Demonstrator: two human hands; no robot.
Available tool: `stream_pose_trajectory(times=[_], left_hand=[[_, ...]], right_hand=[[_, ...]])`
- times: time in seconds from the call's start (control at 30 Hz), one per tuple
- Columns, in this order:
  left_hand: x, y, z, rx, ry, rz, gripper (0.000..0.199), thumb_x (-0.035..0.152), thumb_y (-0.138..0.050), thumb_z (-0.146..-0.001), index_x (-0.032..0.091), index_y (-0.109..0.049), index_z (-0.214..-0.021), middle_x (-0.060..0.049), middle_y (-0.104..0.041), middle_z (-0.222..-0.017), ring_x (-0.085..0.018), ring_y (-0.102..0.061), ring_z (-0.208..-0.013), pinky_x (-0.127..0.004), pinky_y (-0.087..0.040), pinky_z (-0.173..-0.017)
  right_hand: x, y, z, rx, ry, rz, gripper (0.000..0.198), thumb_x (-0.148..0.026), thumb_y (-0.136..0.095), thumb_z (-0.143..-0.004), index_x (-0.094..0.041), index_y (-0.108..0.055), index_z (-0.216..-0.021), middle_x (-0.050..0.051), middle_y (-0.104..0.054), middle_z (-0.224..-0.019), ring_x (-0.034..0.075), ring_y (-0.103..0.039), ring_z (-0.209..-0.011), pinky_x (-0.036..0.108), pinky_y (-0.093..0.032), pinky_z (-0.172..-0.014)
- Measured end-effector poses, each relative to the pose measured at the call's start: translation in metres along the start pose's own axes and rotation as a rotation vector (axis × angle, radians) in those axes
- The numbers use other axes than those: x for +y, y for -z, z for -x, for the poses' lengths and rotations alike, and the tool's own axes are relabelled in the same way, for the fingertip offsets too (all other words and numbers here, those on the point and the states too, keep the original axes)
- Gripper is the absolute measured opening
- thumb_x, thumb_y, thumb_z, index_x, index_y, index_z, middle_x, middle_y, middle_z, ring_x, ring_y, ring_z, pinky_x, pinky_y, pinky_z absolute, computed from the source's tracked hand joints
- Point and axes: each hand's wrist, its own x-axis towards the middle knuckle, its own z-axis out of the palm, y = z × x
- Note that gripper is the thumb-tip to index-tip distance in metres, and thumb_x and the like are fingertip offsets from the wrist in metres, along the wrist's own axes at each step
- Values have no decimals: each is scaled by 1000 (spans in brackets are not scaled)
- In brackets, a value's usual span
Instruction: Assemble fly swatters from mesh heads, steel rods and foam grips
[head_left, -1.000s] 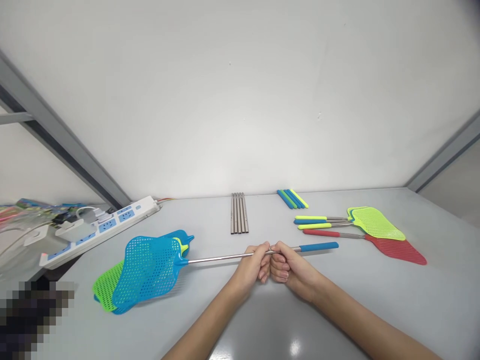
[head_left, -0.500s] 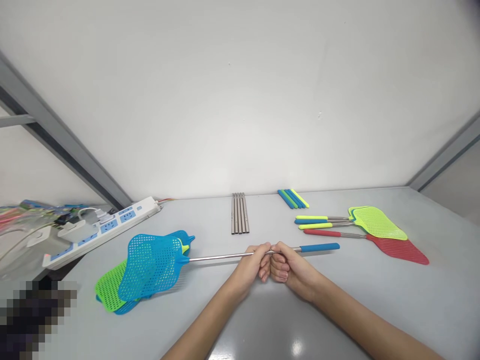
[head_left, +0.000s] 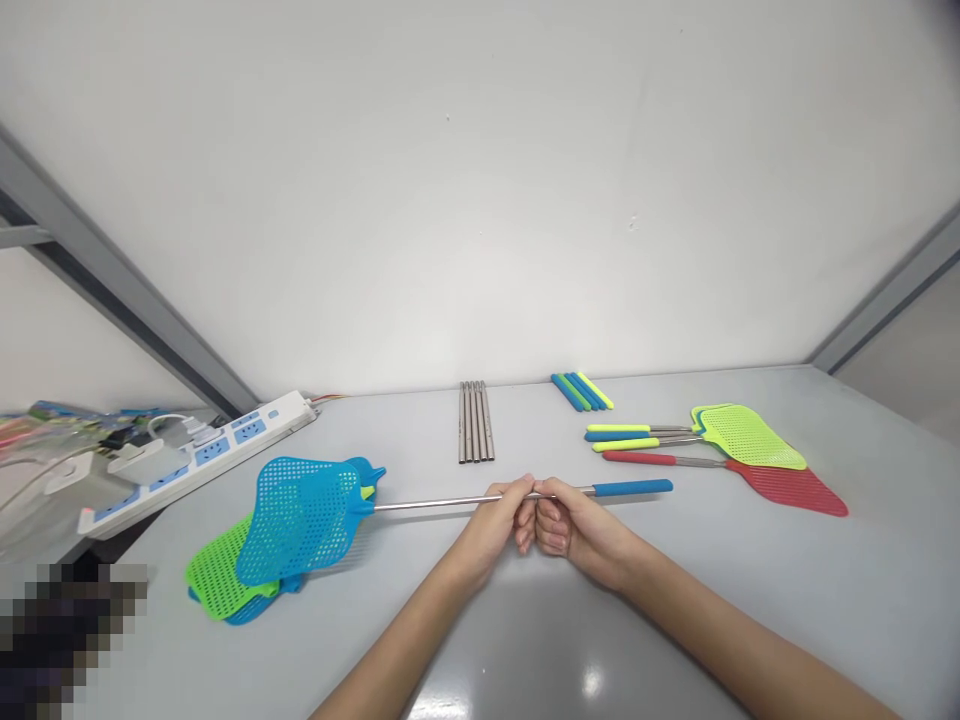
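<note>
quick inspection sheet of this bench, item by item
surface: grey table, glossy, light glare near the front edge
job's things: blue fly swatter with metal rod and blue grip, held level above the table
clutter: loose swatter heads under the blue one; metal rods; coloured grips; finished swatters at right
grippers: left hand and right hand both closed on the rod, side by side
cables: power strip with plugs and white leads at left
surroundings: white wall, grey frame bars either side
</note>
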Motion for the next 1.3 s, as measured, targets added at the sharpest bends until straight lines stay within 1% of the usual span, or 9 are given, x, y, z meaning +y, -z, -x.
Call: stream_pose_trajectory(times=[0.27,0.57,0.73,1.07,1.3], left_hand=[[1,-1,0,-6,16,-5,45,43,-36,-78,16,-35,-42,3,-40,-34,-7,-35,-34,-20,-31,-42],[0,0,1,-7,-11,-36,45,43,-35,-79,16,-36,-43,4,-39,-34,-6,-35,-33,-20,-31,-43],[0,0,0,5,4,-62,45,45,-35,-78,16,-36,-43,4,-40,-34,-6,-36,-33,-20,-32,-43],[-2,1,0,11,-18,-99,46,46,-34,-78,17,-37,-43,4,-40,-34,-7,-36,-33,-21,-32,-44],[-2,0,0,55,-25,-142,46,46,-35,-77,17,-36,-42,4,-39,-33,-7,-36,-34,-21,-32,-43]], right_hand=[[-1,0,2,6,-1,18,34,-33,-43,-74,-16,-34,-46,-5,-30,-40,6,-27,-38,23,-21,-45],[0,0,2,-17,5,29,35,-35,-44,-74,-16,-35,-46,-5,-31,-41,6,-28,-39,23,-21,-46],[0,1,3,-13,2,33,35,-37,-44,-74,-16,-36,-47,-5,-32,-42,6,-30,-40,23,-22,-46],[1,1,2,-22,-5,26,34,-36,-45,-73,-16,-35,-47,-5,-30,-41,6,-29,-40,22,-20,-45],[0,1,2,-30,0,37,34,-36,-45,-73,-16,-36,-47,-5,-30,-40,7,-34,-42,22,-20,-45]])
